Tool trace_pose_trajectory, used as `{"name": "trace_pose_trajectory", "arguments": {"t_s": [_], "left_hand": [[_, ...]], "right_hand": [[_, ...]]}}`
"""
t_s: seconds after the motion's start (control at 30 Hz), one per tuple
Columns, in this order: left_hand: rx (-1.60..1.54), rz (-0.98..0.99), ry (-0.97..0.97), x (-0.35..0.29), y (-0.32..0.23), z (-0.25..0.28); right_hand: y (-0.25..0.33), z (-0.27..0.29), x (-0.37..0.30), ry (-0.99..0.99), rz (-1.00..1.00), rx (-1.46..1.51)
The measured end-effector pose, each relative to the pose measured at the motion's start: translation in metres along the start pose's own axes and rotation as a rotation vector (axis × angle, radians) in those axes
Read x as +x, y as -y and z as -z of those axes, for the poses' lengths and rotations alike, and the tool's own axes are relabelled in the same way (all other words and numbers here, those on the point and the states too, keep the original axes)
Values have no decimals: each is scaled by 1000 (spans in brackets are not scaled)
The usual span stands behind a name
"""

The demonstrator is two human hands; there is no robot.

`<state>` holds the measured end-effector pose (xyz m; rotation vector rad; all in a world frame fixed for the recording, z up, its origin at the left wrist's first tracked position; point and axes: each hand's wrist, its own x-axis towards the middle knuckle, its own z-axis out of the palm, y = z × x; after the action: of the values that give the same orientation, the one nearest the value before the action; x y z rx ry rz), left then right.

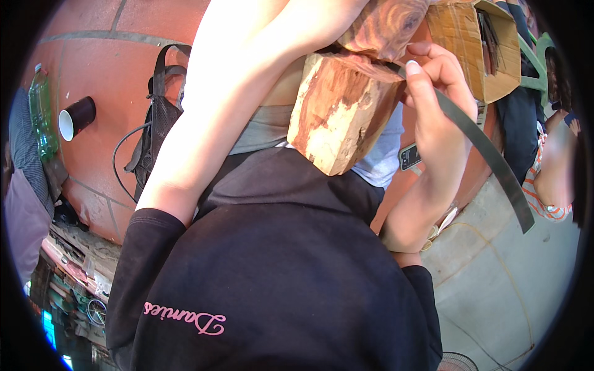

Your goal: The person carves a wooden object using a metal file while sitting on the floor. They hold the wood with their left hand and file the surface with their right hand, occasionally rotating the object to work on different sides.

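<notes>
A carved wooden piece (346, 111) with reddish-brown and pale grain rests across my lap, with a deep notch near its upper part. Above the notch is its rounded, ring-grained end (387, 28). My right hand (439, 83) is closed, thumb against fingers, on a dark flexible strip (486, 148) that looks like sandpaper. One end of the strip runs into the notch; the rest hangs in a curve to the lower right. My left forearm crosses over to the top edge beside the wood, and the hand itself lies beyond the picture.
On the left, a black cup (77, 117) lies on its side near a green plastic bottle (42, 117). A black bag (162, 105) is by my left arm. An open cardboard box (464, 43) stands at upper right; a phone-like device (409, 157) is below. Another person's leg (554, 173) shows at far right.
</notes>
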<state>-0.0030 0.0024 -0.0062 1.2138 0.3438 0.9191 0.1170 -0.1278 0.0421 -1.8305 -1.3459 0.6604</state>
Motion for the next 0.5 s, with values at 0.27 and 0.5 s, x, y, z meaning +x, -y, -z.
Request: {"name": "trace_pose_trajectory", "arguments": {"t_s": [0.27, 0.5], "left_hand": [[107, -43, -20, 2, 4, 2], [191, -140, 42, 7, 13, 9]], "right_hand": [[0, -3, 1, -6, 34, -19], [2, 4, 0, 25, -41, 52]]}}
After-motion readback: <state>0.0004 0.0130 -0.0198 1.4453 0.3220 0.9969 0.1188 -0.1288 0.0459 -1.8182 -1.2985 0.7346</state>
